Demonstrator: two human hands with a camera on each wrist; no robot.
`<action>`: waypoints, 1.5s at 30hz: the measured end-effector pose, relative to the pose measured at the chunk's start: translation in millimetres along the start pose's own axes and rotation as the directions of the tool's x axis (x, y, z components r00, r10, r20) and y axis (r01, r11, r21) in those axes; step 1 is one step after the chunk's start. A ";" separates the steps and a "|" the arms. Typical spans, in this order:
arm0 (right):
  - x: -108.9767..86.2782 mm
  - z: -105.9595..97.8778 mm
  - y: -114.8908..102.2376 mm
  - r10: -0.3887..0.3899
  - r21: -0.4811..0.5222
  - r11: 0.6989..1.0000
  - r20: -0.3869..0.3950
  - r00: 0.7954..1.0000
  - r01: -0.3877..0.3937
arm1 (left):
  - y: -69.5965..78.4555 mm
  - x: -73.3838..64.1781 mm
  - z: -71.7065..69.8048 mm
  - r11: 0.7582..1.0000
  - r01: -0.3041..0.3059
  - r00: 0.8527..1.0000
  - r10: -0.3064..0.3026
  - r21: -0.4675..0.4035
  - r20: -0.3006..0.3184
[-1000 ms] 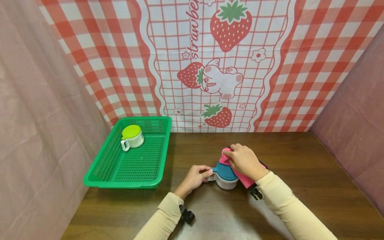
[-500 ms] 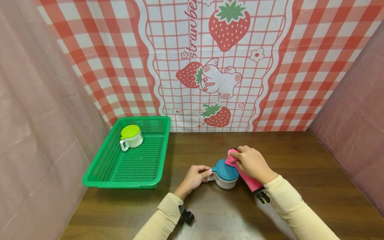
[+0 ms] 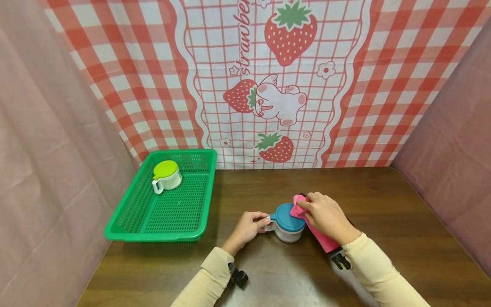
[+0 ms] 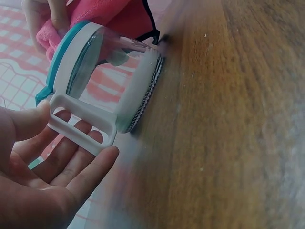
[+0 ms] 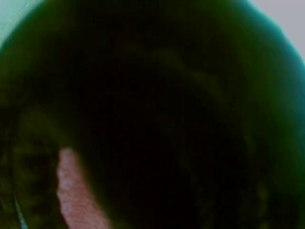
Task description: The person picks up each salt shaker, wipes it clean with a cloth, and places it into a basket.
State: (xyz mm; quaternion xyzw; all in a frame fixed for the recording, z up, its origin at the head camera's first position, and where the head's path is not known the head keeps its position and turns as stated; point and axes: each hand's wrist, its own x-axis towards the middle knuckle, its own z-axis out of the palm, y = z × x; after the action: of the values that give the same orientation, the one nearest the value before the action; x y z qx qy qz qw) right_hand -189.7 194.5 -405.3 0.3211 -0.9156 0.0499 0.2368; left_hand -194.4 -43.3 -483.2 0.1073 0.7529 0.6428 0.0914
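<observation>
A clear seasoning jar point(image 3: 288, 236) with a white handle and a blue lid point(image 3: 285, 216) stands on the wooden table. My left hand point(image 3: 249, 230) holds it by the handle point(image 4: 81, 125), thumb at the lid's tab and fingers behind the loop. With my right hand point(image 3: 326, 215) I pinch a pink cloth point(image 3: 325, 239); its bunched end lies at the lid's right edge, and the rest hangs down under the palm. Whitish contents show low in the jar in the left wrist view. The right wrist view is mostly dark and blocked.
To the left sits a green plastic basket point(image 3: 209, 200). In it, near the back, is a similar jar point(image 3: 171, 181) with a lime-green lid. A strawberry-print cloth point(image 3: 284, 85) hangs behind the table point(image 3: 245, 187); pink curtains close off both sides.
My right hand and the pink cloth have slid from over the lid's back toward its right edge and nearer me, uncovering more blue. The left hand and the jar have stayed put.
</observation>
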 end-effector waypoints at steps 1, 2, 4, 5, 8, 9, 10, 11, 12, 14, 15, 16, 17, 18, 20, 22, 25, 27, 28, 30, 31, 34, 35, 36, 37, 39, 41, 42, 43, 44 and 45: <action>-1.4 -0.5 -0.8 -0.003 -0.001 1.000 -0.004 1.000 0.003 | -0.3 0.0 0.2 1.000 -0.001 1.000 0.001 -0.001 0.001; -2.9 -0.8 -1.4 -0.006 -0.003 1.000 -0.009 1.000 0.006 | -0.7 -0.1 0.5 1.000 -0.003 1.000 0.003 -0.001 0.001; -5.5 -1.0 -2.8 -0.016 -0.007 1.000 -0.023 1.000 0.016 | -1.1 -0.3 0.9 1.000 -0.005 1.000 0.005 -0.002 0.000; -6.7 -1.1 -3.7 -0.024 -0.009 1.000 -0.034 0.999 0.023 | -1.1 -0.4 1.0 1.000 -0.006 1.000 0.006 -0.003 -0.001; -9.2 -1.1 -6.9 -0.059 -0.018 0.998 -0.067 0.996 0.058 | -0.2 -1.1 1.3 1.000 0.001 1.000 -0.001 0.007 -0.009; -9.7 -1.1 -8.3 -0.073 -0.019 0.997 -0.080 0.994 0.072 | 0.7 -1.4 1.4 1.000 0.004 1.000 -0.004 0.010 -0.011; -10.1 -1.1 -9.7 -0.088 -0.022 0.996 -0.094 0.992 0.086 | 1.8 -1.7 1.4 1.000 0.008 1.000 -0.008 0.014 -0.012; -10.3 -1.2 -11.2 -0.099 -0.022 0.995 -0.108 0.989 0.098 | 3.3 -2.2 1.3 1.000 0.012 1.000 -0.012 0.017 -0.012; -10.5 -1.2 -12.6 -0.108 -0.021 0.994 -0.119 0.987 0.106 | 4.9 -2.7 1.2 1.000 0.016 1.000 -0.016 0.021 -0.010; -10.5 -1.2 -15.5 -0.117 -0.015 0.993 -0.137 0.984 0.116 | 8.5 -3.8 0.7 1.000 0.017 1.000 -0.017 0.024 -0.005; -10.3 -1.2 -16.9 -0.119 -0.012 0.993 -0.142 0.983 0.118 | 9.7 -4.2 0.4 1.000 0.016 1.000 -0.016 0.025 -0.002; -10.2 -1.2 -18.2 -0.119 -0.009 0.993 -0.145 0.982 0.119 | 10.6 -4.5 0.1 1.000 0.015 1.000 -0.015 0.025 0.000; -9.9 -1.1 -19.6 -0.119 -0.005 0.993 -0.145 0.982 0.120 | 10.7 -4.5 -0.1 0.999 0.014 1.000 -0.014 0.029 0.002; -9.6 -1.0 -20.9 -0.121 -0.002 0.993 -0.144 0.982 0.122 | 10.1 -4.4 -0.3 0.999 0.013 1.000 -0.013 0.031 0.004; -9.0 -0.5 -23.3 -0.127 0.004 0.992 -0.145 0.981 0.128 | 7.5 -3.6 -0.7 0.999 0.011 1.000 -0.011 0.032 0.009; -8.5 -0.1 -25.6 -0.133 0.010 0.991 -0.150 0.980 0.136 | 4.2 -2.2 -1.0 1.000 0.012 1.000 -0.013 0.028 0.017; -6.7 0.5 -29.0 -0.145 0.012 0.989 -0.158 0.977 0.149 | 1.0 0.2 -1.2 1.000 0.010 0.999 -0.010 0.018 0.031; -4.2 1.0 -31.4 -0.154 0.007 0.988 -0.154 0.976 0.157 | 0.9 1.1 -1.4 1.000 0.007 0.999 -0.008 0.018 0.037; -2.8 1.6 -32.6 -0.158 0.003 0.987 -0.148 0.976 0.160 | 1.5 1.1 -1.6 1.000 0.006 0.999 -0.006 0.018 0.039; 0.2 3.2 -35.0 -0.163 -0.008 0.986 -0.131 0.978 0.164 | 1.7 1.2 -1.7 1.000 -0.002 0.999 0.001 0.024 0.045; 1.9 4.0 -36.2 -0.163 -0.012 0.987 -0.122 0.979 0.163 | 1.8 1.1 -1.9 1.000 -0.005 0.999 0.003 0.028 0.047; 5.9 6.6 -39.2 -0.155 -0.019 0.988 -0.095 0.983 0.154 | 1.1 0.6 -1.9 0.999 -0.016 0.998 0.014 0.032 0.056; 7.1 7.1 -40.0 -0.150 -0.021 0.989 -0.085 0.985 0.149 | 0.2 0.7 -1.8 0.999 -0.016 0.998 0.014 0.032 0.058; 8.6 7.7 -40.8 -0.145 -0.021 0.989 -0.078 0.986 0.144 | -0.1 0.5 -1.7 0.999 -0.015 0.998 0.013 0.032 0.059; 10.0 8.0 -41.4 -0.137 -0.022 0.990 -0.070 0.988 0.136 | -0.2 0.4 -1.6 1.000 -0.011 0.998 0.009 0.028 0.060; 13.4 8.3 -42.4 -0.124 -0.023 0.992 -0.053 0.991 0.123 | 0.3 0.5 -1.6 1.000 -0.005 0.998 0.004 0.023 0.061; 17.3 8.1 -42.7 -0.107 -0.025 0.994 -0.035 0.994 0.106 | 0.8 0.5 -1.9 1.000 -0.010 0.998 0.009 0.019 0.059; 19.4 7.9 -42.7 -0.100 -0.027 0.995 -0.029 0.995 0.099 | 1.3 0.5 -2.0 1.000 -0.013 0.998 0.012 0.019 0.058; 21.3 7.7 -42.6 -0.093 -0.029 0.995 -0.023 0.995 0.093 | 1.8 0.5 -2.0 1.000 -0.015 0.998 0.014 0.018 0.056; 23.2 7.4 -42.4 -0.089 -0.031 0.996 -0.018 0.996 0.089 | 2.5 0.4 -2.1 1.000 -0.016 0.998 0.015 0.017 0.054; 25.1 7.4 -42.1 -0.085 -0.032 0.996 -0.013 0.996 0.084 | 2.8 0.3 -2.1 1.000 -0.020 0.998 0.019 0.019 0.053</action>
State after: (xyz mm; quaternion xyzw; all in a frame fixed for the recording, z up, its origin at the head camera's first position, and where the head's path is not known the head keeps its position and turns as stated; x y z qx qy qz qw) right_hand -184.1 145.3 -402.7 0.3554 -0.9002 0.0276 0.2502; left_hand -195.2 -44.8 -480.2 0.1324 0.7555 0.6332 0.1040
